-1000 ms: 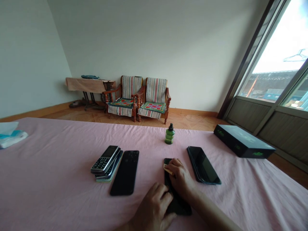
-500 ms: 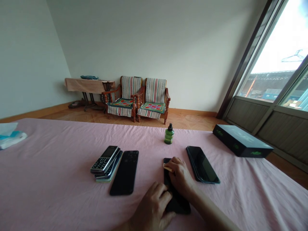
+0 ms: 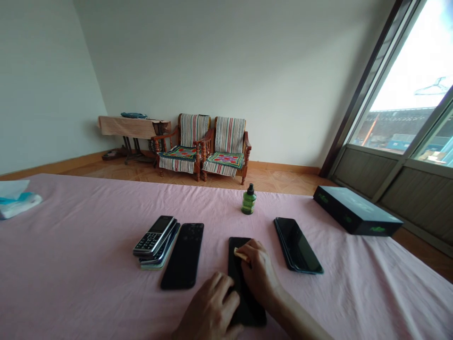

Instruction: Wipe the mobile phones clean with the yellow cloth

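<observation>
A black smartphone [image 3: 249, 309] lies screen up on the pink cloth in front of me. My left hand [image 3: 212, 304] grips its left edge near the lower end, the thumb by the bottom. Pinched in my right hand [image 3: 257, 269] is a small folded pale-yellow cloth [image 3: 241, 255], pressed on the upper part of the screen. The right hand covers much of the phone. Left of my hands is another black smartphone [image 3: 183, 255] with spots on its upper screen. Beside that one rests a stack of phones, a keypad phone [image 3: 155, 234] on top.
Further right lies a small stack of dark smartphones [image 3: 297, 245]. A green spray bottle [image 3: 248, 199] stands beyond my hands. A black box [image 3: 357, 210] sits at the right rear, a tissue pack [image 3: 19, 203] at the far left. Two wooden chairs [image 3: 226, 141] stand past the pink-covered surface [image 3: 88, 264].
The smartphone between my hands has shifted left and a little toward me, both hands moving with it. The yellow cloth stays pressed near its upper end.
</observation>
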The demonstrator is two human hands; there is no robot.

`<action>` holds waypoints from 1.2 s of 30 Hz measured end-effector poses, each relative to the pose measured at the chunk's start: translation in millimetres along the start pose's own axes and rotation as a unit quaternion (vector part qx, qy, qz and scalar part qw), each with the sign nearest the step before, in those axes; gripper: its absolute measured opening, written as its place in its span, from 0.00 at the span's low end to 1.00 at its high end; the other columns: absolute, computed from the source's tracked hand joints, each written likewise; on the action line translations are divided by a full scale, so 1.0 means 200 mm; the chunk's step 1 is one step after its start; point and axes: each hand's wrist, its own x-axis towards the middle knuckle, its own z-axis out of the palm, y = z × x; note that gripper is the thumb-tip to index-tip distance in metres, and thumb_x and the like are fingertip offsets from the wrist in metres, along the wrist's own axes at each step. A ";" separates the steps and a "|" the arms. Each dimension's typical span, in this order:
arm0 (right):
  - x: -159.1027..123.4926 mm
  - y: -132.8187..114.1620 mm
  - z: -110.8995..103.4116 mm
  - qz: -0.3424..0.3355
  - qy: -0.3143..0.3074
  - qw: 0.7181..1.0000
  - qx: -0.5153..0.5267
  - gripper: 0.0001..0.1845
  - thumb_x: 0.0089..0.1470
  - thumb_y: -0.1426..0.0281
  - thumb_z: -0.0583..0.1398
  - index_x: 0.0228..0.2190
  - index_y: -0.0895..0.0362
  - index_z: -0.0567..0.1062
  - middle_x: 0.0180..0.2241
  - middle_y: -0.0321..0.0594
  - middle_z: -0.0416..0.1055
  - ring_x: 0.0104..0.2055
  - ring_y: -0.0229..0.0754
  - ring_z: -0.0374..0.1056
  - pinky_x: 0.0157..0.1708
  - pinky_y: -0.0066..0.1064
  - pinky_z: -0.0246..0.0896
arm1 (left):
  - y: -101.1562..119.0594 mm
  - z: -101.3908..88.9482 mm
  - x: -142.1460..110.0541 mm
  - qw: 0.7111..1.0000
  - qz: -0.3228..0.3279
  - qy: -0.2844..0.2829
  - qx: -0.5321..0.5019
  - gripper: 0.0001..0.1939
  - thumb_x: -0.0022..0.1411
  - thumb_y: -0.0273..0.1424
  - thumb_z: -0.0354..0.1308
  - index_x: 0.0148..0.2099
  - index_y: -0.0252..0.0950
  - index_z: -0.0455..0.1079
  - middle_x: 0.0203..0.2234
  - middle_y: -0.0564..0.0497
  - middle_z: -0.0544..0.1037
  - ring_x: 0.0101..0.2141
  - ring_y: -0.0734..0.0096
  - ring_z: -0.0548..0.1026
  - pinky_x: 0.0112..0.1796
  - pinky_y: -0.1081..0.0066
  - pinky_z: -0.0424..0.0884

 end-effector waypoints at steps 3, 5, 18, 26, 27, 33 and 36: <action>-0.04 -0.05 -0.01 -0.024 -0.033 0.999 -0.011 0.19 0.44 0.88 0.54 0.28 0.55 0.78 0.30 0.39 0.69 0.35 0.41 0.63 0.36 0.31 0.55 | -0.03 -0.01 -0.04 1.000 0.014 0.005 -0.015 0.18 0.54 0.32 0.66 0.47 0.34 0.70 0.46 0.44 0.72 0.47 0.54 0.67 0.50 0.58 0.67; -0.05 -0.07 -0.01 -0.049 -0.061 0.997 -0.005 0.20 0.45 0.89 0.54 0.29 0.55 0.78 0.30 0.38 0.69 0.35 0.41 0.62 0.35 0.29 0.55 | -0.03 -0.01 -0.05 0.999 0.020 0.008 -0.027 0.20 0.53 0.29 0.66 0.49 0.34 0.69 0.45 0.44 0.72 0.46 0.55 0.67 0.49 0.58 0.67; 0.15 -0.03 0.07 -0.096 -0.062 0.989 -0.089 0.16 0.57 0.83 0.52 0.28 0.57 0.76 0.31 0.40 0.66 0.37 0.41 0.60 0.37 0.28 0.56 | -0.03 -0.01 -0.03 0.993 0.013 0.021 -0.111 0.20 0.54 0.30 0.66 0.49 0.38 0.69 0.42 0.47 0.72 0.44 0.57 0.67 0.48 0.58 0.67; 0.04 -0.06 0.01 -0.089 -0.086 0.989 -0.083 0.15 0.53 0.85 0.54 0.24 0.57 0.73 0.31 0.38 0.66 0.36 0.39 0.60 0.35 0.27 0.54 | 0.00 -0.07 -0.01 0.993 -0.014 -0.014 -0.120 0.19 0.51 0.29 0.69 0.46 0.38 0.71 0.45 0.48 0.71 0.47 0.57 0.67 0.51 0.60 0.66; 0.06 -0.06 0.02 -0.086 -0.085 0.988 -0.096 0.15 0.54 0.85 0.54 0.24 0.57 0.73 0.31 0.39 0.66 0.36 0.40 0.60 0.35 0.27 0.54 | 0.01 -0.08 -0.01 0.992 -0.018 -0.019 -0.122 0.19 0.51 0.28 0.69 0.46 0.38 0.71 0.45 0.48 0.71 0.48 0.58 0.67 0.51 0.60 0.66; 0.18 -0.05 0.12 -0.059 -0.063 0.986 -0.144 0.15 0.57 0.81 0.52 0.25 0.58 0.74 0.32 0.42 0.66 0.38 0.42 0.60 0.36 0.29 0.54 | -0.01 -0.03 -0.02 0.994 0.000 -0.003 -0.108 0.22 0.51 0.29 0.68 0.48 0.38 0.69 0.46 0.46 0.70 0.49 0.56 0.67 0.52 0.58 0.66; 0.19 -0.02 0.12 -0.041 -0.057 0.986 -0.150 0.15 0.56 0.82 0.52 0.26 0.58 0.75 0.32 0.43 0.66 0.37 0.42 0.61 0.34 0.29 0.54 | -0.04 0.03 -0.03 0.995 0.009 0.012 -0.095 0.23 0.51 0.31 0.69 0.49 0.39 0.68 0.47 0.47 0.69 0.49 0.55 0.67 0.51 0.58 0.67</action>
